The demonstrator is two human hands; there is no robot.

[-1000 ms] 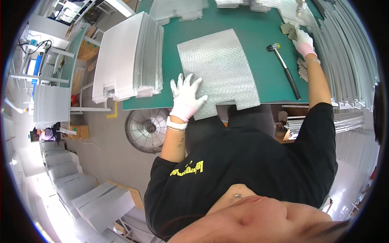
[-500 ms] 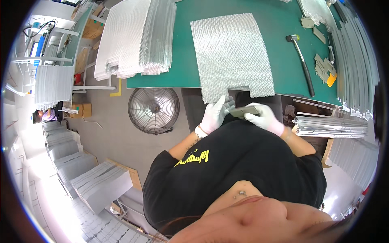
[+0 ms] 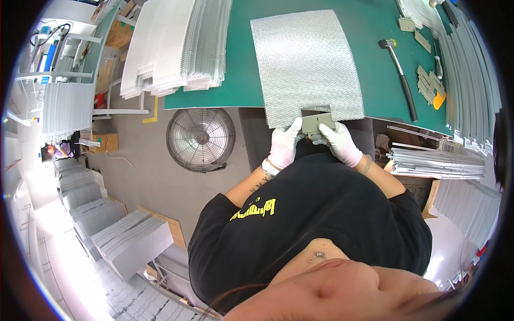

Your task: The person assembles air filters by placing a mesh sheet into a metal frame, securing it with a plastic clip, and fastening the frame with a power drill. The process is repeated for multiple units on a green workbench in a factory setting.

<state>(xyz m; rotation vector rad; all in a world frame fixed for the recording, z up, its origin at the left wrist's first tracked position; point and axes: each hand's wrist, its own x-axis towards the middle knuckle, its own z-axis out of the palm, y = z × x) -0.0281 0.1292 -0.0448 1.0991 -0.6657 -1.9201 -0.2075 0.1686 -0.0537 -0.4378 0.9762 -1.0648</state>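
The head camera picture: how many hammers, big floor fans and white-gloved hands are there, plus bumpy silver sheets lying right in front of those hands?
Hammers: 1
Floor fans: 1
White-gloved hands: 2
Bumpy silver sheets there: 1
Total: 5

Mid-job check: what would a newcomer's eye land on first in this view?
Probably the bright, silvery sheet at top centre, lying on the green table with its notched edge nearest the wearer. Right by that notch, the white-gloved left grip and right grip hold a small grey-green plate. The round fan left of them and the hammer right of the sheet also stand out.
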